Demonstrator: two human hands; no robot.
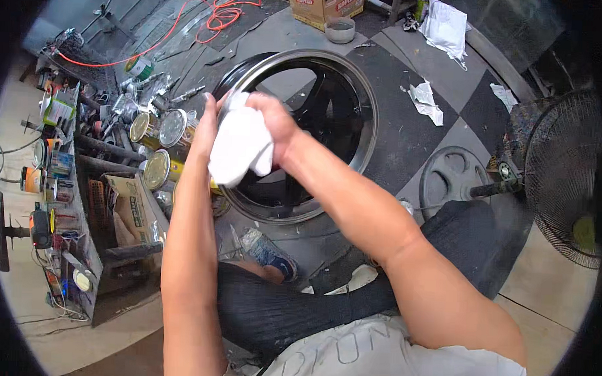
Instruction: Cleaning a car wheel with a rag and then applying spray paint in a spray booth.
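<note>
A bunched white cloth is between my two hands, above the near left edge of a wheel rim. My right hand is closed on the cloth's right side, its fingers curled and slightly blurred. My left hand presses along the cloth's left side, with some fingers hidden behind it. The rim lies on the floor in front of me, with a glossy black inside and a polished grey lip. The hands and cloth cover part of its left side.
Paint cans and tools crowd the left, next to a cluttered shelf. A fan stands right, near a round grey base. Behind are a cardboard box, a bowl, an orange hose and crumpled paper.
</note>
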